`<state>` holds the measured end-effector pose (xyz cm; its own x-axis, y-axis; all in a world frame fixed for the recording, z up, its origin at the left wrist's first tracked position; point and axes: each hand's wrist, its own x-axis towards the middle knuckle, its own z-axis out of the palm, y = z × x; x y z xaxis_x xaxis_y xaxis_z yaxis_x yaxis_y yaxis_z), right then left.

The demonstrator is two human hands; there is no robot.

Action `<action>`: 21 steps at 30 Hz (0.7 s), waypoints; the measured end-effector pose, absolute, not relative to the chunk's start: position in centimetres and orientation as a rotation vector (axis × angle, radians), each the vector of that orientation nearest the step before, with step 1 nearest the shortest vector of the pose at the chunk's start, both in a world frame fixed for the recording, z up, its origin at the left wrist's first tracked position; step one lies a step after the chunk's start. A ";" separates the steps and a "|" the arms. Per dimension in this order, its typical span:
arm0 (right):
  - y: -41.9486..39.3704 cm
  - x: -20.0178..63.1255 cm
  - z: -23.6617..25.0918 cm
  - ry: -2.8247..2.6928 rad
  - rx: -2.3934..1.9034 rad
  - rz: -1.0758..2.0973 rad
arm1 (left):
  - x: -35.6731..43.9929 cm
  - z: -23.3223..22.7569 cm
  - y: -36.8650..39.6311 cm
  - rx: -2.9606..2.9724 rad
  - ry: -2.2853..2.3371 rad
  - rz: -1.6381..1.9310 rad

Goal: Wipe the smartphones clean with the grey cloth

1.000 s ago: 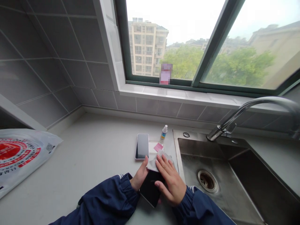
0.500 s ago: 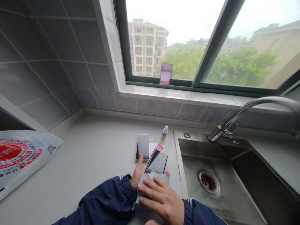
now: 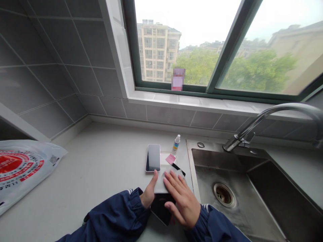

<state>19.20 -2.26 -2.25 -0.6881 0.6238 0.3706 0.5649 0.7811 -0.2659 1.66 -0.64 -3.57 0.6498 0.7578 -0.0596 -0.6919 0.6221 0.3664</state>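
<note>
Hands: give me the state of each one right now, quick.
Left hand: closed on the dark phone, gripping its left edge.
Right hand: open, fingers flat, pressing the grey cloth onto that phone.

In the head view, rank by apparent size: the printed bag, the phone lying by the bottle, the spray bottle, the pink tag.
Largest to smallest:
1. printed bag, cut off by the frame edge
2. phone
3. spray bottle
4. pink tag, close to the bottle in size, so unsure

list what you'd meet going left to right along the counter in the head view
plastic bag → phone lying screen up → small spray bottle → sink drain → faucet
</note>
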 end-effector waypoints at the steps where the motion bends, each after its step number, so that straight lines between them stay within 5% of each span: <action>1: -2.0 19.3 -2.6 -2.491 -0.944 0.171 | 1.8 -3.5 -0.8 0.348 0.207 0.874; 21: -3.7 18.4 -1.2 -2.630 -0.632 0.287 | 0.9 -3.2 0.0 0.203 0.419 0.763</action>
<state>18.38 -3.68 -1.23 -0.8092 0.4726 0.3491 0.3861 0.8756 -0.2904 0.94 0.01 -3.19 0.6456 0.7055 -0.2923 -0.6258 0.7082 0.3268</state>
